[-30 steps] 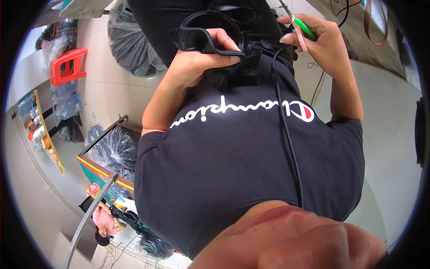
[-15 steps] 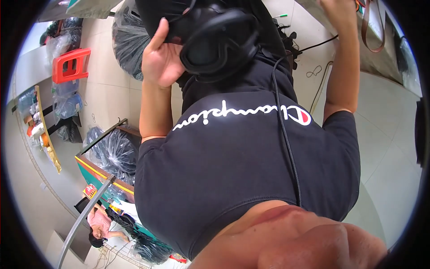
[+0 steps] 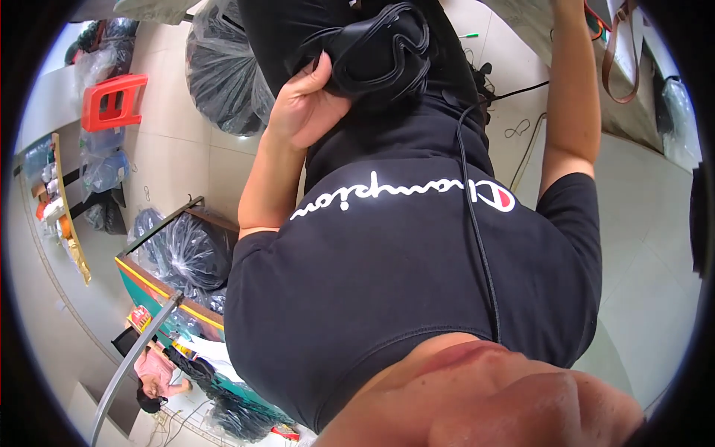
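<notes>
The left hand (image 3: 309, 108) pinches the goggles (image 3: 383, 63), seemingly whole, not yet set down; beyond them the right hand's out of sight, I can't tell its grip.

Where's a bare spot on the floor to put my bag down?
Tiled floor lies bare between the red stool and the plastic-bagged bundle. It's crowded around the yellow-edged table, with more bagged bundles, and beside the person's right leg, where cords trail.
</notes>
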`<act>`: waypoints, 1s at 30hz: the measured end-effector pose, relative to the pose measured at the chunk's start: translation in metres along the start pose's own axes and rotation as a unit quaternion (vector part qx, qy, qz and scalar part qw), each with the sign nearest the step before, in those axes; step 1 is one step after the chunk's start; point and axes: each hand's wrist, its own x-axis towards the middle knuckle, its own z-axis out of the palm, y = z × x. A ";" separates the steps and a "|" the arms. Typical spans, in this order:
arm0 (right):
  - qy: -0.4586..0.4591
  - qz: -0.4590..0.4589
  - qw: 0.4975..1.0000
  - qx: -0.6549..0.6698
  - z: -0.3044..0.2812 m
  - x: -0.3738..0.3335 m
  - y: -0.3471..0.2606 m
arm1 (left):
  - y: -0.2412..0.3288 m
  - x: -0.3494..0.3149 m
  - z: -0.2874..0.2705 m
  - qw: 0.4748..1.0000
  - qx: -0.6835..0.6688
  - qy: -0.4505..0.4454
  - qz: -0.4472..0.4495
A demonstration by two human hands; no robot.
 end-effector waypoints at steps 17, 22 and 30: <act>-0.348 -0.232 0.738 0.529 0.048 -0.156 -0.065 | -0.012 0.001 0.018 0.992 0.113 0.046 -0.011; -0.338 -0.238 0.767 0.490 0.047 -0.158 -0.068 | -0.015 0.002 0.025 0.990 0.126 0.058 -0.022; -0.192 -0.382 0.896 0.118 0.036 -0.152 -0.098 | -0.013 0.005 0.019 0.990 0.132 0.058 -0.002</act>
